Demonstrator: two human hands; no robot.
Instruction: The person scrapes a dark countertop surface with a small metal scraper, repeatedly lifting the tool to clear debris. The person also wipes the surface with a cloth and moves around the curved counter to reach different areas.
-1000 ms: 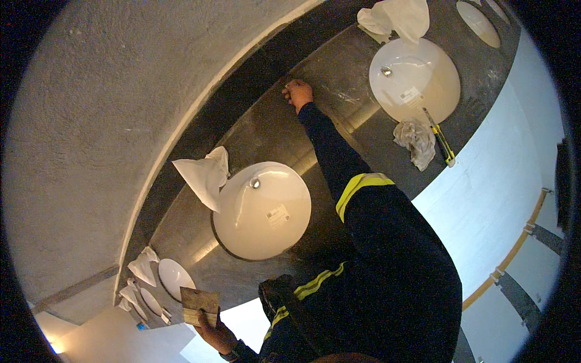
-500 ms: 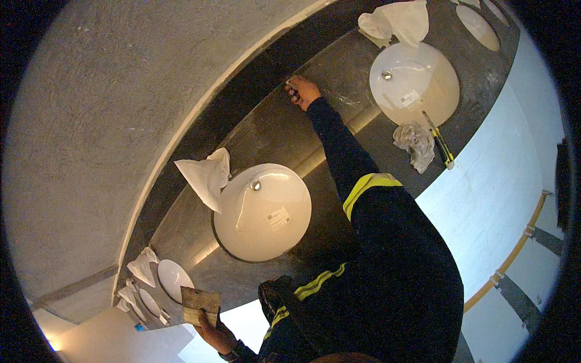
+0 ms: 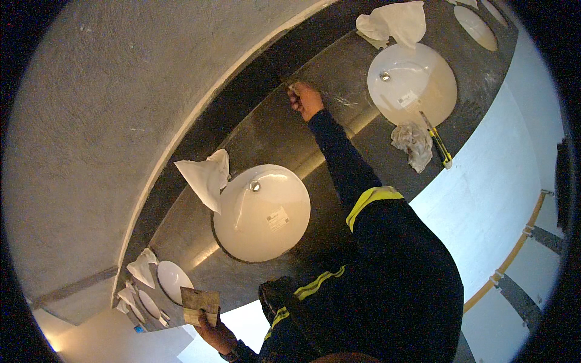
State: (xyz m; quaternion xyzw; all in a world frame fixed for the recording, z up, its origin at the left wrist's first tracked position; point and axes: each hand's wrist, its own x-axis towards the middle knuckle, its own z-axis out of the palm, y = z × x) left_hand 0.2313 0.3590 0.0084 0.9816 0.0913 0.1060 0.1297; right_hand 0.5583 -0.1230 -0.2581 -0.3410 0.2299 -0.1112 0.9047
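My right hand (image 3: 308, 101) reaches far across the dark grey counter (image 3: 266, 139) to the seam where it meets the dark backsplash. Its fingers are curled together at that seam, and whatever they pinch is too small to make out. Low on the left, my left hand (image 3: 216, 337) grips a flat, squarish brown board (image 3: 201, 302) by its lower edge, held up in front of the counter. A round white washbasin (image 3: 261, 227) lies between my two hands. Another white washbasin (image 3: 411, 85) is to the right of my right hand.
A yellow-and-black utility knife (image 3: 440, 145) leans by the right basin, next to crumpled plastic (image 3: 413, 147). White wrapping (image 3: 209, 178) covers something behind the middle basin; more wrapping (image 3: 399, 23) is behind the right one. A smaller-looking basin (image 3: 173, 279) is farther left. A rough grey wall (image 3: 121, 109) rises behind.
My right hand has drawn slightly toward me, still by the back seam. My left hand and the board stay in place. The view has shifted very little.
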